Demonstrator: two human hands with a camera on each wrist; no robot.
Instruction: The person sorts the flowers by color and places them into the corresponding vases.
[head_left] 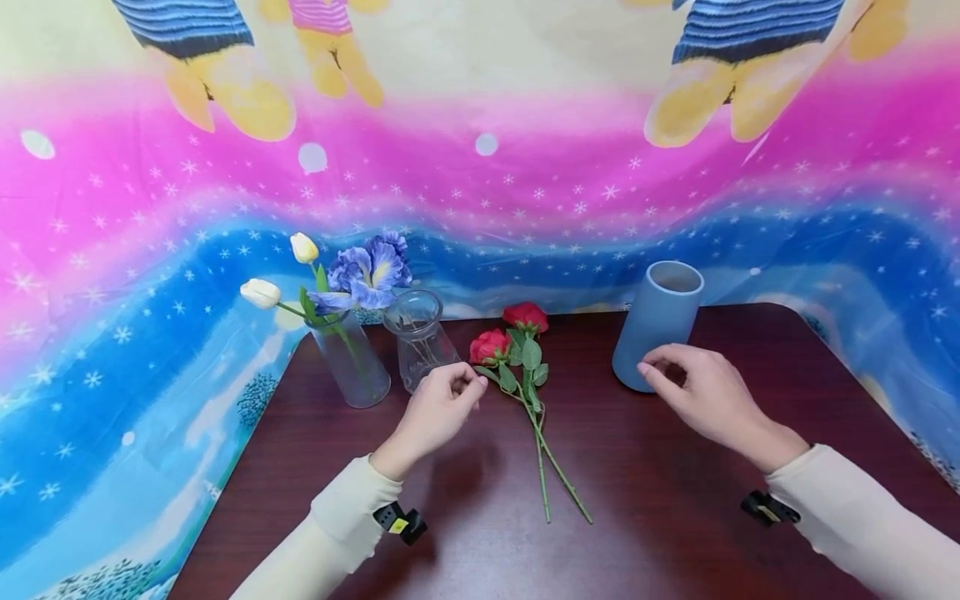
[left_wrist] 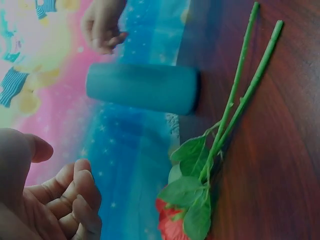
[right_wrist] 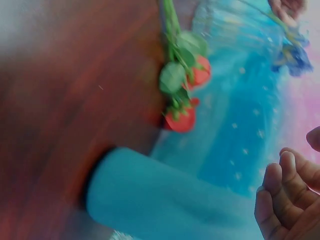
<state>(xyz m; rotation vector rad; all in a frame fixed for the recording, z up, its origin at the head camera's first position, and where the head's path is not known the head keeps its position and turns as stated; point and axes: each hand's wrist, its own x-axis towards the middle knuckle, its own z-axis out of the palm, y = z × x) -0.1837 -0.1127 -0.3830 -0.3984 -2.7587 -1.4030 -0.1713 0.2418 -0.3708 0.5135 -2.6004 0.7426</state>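
Observation:
My left hand (head_left: 437,412) hovers over the table with loosely bent fingers and nothing in them. It is close to a clear flared-neck glass vase (head_left: 408,327) and left of two red roses (head_left: 491,346) lying with crossed green stems (left_wrist: 240,85). Beside a grey-blue tapered vase (head_left: 654,337), my right hand (head_left: 708,398) hangs with relaxed, bent fingers, also holding nothing; whether it touches the vase is unclear. That vase stands upright, and no flower shows above its rim. White tulips (head_left: 260,293) and purple-blue irises (head_left: 369,275) rise at the left.
A straight glass vase (head_left: 360,383) stands at the table's back left, with stems inside. Stems also show in the flared vase. The dark wooden table (head_left: 637,517) ends at a patterned cloth backdrop (head_left: 525,167).

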